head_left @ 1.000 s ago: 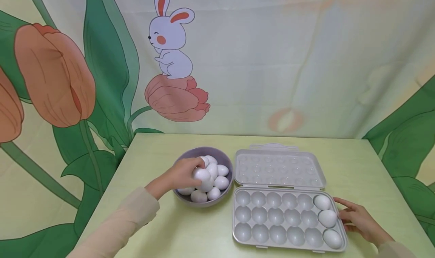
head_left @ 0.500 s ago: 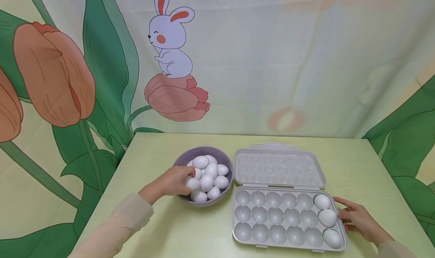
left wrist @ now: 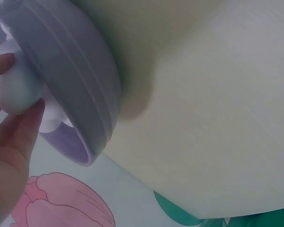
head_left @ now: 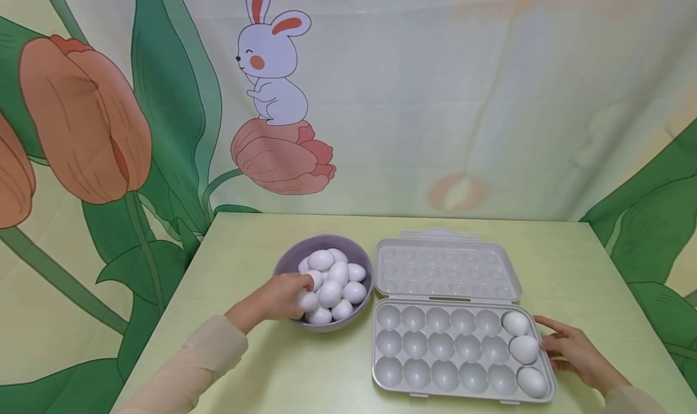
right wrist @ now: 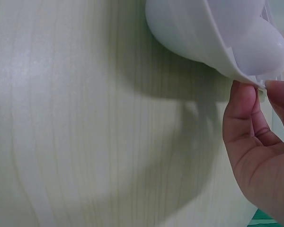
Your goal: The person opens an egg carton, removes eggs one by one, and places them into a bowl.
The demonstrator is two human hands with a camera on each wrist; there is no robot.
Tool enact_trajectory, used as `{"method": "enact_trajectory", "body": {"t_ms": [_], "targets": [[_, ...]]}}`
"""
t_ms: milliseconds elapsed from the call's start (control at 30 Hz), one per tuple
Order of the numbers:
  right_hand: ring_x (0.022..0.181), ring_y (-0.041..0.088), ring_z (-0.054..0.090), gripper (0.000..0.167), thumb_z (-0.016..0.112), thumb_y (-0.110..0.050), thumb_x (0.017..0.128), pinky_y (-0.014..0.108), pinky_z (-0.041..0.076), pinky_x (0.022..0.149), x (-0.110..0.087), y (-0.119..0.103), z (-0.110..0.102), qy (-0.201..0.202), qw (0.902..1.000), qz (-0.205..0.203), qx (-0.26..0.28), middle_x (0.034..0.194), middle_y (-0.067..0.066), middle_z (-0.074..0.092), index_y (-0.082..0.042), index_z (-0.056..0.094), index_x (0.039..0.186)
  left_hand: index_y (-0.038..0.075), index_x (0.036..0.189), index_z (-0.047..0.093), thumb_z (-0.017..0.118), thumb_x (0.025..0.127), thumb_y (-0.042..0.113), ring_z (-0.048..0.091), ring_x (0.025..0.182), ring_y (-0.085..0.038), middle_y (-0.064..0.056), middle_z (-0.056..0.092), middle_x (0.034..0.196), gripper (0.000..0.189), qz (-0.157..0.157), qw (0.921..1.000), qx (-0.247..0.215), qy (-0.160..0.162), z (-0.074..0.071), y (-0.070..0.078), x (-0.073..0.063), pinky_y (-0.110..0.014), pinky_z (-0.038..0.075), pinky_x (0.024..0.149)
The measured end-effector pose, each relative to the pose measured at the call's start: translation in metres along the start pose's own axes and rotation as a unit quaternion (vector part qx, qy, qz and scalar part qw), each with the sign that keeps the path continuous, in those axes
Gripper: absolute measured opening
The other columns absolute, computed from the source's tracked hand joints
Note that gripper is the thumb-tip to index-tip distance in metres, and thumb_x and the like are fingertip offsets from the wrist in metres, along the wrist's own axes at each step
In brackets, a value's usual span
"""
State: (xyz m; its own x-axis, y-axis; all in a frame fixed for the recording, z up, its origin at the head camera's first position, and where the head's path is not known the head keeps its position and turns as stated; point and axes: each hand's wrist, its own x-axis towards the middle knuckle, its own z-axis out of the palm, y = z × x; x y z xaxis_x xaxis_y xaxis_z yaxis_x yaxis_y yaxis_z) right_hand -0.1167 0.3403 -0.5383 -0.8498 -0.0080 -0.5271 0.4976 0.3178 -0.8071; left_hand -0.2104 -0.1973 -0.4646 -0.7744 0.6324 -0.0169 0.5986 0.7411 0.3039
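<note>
My left hand (head_left: 282,296) is at the left side of a purple bowl (head_left: 291,255) heaped with white eggs (head_left: 330,294). Its thumb and fingers grip one egg (left wrist: 19,85) at the bowl's rim, as the left wrist view shows. On the right lies an unfolded grey egg box (head_left: 457,396) with rows of round hollows; three eggs (head_left: 524,349) fill its rightmost column. My right hand (head_left: 574,353) is at the box's right end. In the right wrist view its thumb and fingers pinch the box's rim (right wrist: 241,75).
The egg box's lid (head_left: 449,272) lies flat behind the base, close to the bowl. All stands on a pale yellow-green table (head_left: 305,371). A curtain (head_left: 408,99) printed with a rabbit and tulips hangs behind the table's back edge.
My left hand has shifted left and slightly down among the eggs; the egg near its fingers is now at the bowl's left side. My right hand and the box have stayed put.
</note>
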Motion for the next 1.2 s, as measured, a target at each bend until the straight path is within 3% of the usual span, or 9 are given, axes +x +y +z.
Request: {"method": "enact_trajectory", "body": {"t_ms": [567,833,1200], "targets": [[0.074,0.015,0.055,0.063,0.051,-0.011,0.084,0.03,0.047,0.061,0.002,0.003,-0.002,-0.003,0.9999,0.003,0.009,0.084,0.0,0.057,-0.003,0.021,0.138,0.012,0.087,0.051,0.066,0.061,0.012,0.048,0.069,-0.016,-0.003,0.05,0.083,0.029,-0.033,0.9994,0.012,0.003,0.007,-0.001,0.001,-0.028,0.041,0.062],[0.074,0.015,0.055,0.062,0.052,-0.011,0.083,0.03,0.047,0.061,0.002,0.003,-0.002,-0.003,1.0,0.003,0.008,0.083,-0.001,0.056,-0.004,0.023,0.138,0.011,0.087,0.05,0.068,0.062,0.012,0.048,0.068,-0.016,-0.003,0.048,0.082,0.03,-0.031,0.9994,0.006,0.013,0.01,-0.003,0.0,-0.029,0.041,0.062],[0.073,0.015,0.054,0.063,0.051,-0.011,0.084,0.03,0.047,0.061,0.003,0.002,-0.002,-0.001,0.9999,0.012,0.002,0.083,0.0,0.056,-0.003,0.019,0.138,0.01,0.089,0.05,0.072,0.066,0.018,0.048,0.072,-0.016,-0.003,0.049,0.084,0.033,-0.067,0.9975,-0.015,0.016,0.014,-0.005,0.0,-0.031,0.042,0.066]]}}
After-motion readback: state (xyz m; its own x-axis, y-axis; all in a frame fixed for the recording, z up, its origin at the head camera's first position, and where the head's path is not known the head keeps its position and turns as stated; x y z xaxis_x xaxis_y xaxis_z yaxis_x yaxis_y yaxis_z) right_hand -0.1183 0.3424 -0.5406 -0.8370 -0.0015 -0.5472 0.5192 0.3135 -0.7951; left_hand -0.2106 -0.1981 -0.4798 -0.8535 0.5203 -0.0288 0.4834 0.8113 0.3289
